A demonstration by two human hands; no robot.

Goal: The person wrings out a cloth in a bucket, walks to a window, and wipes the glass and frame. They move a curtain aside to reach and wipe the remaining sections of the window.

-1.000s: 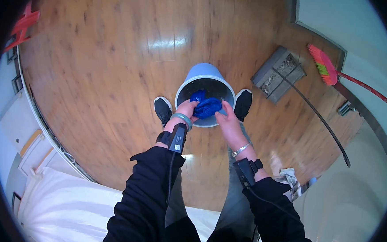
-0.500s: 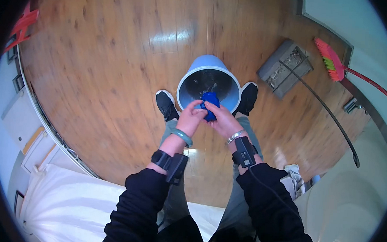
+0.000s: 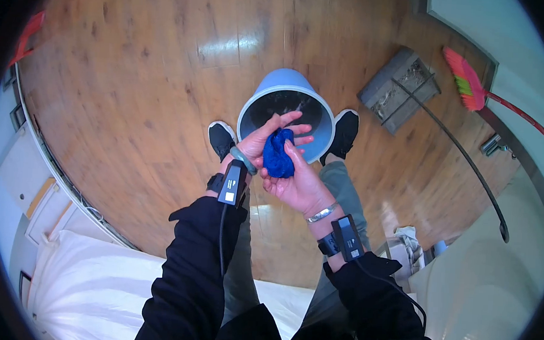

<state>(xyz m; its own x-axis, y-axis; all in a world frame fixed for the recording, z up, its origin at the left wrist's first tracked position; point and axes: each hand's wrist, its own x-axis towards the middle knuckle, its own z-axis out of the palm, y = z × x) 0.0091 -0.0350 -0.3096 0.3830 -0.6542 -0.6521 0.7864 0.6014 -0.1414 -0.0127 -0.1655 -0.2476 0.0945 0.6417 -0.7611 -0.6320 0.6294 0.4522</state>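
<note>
A crumpled, balled-up blue cloth [image 3: 279, 153] rests in my right hand [image 3: 299, 187], whose thumb presses on its top and whose fingers curl beneath it. Against the cloth's upper left side lies my left hand [image 3: 263, 135], with its fingers stretched out and spread to the right. Both hands are over the near rim of a light blue bucket [image 3: 284, 78], which stands on the floor between my shoes. The bucket's inside looks dark, and my hands cover part of its opening.
A grey dustpan [image 3: 372, 82] with debris and a long dark handle lies to the right of the bucket. Beyond it, a pink broom [image 3: 467, 82] leans by the wall. White fabric [image 3: 97, 278] is behind me at left, and a red object [image 3: 28, 36] is at far left.
My left hand has opened out and its fingers have spread. The right hand has turned and now cradles the cloth from below. Both hands and the cloth have shifted slightly left.
</note>
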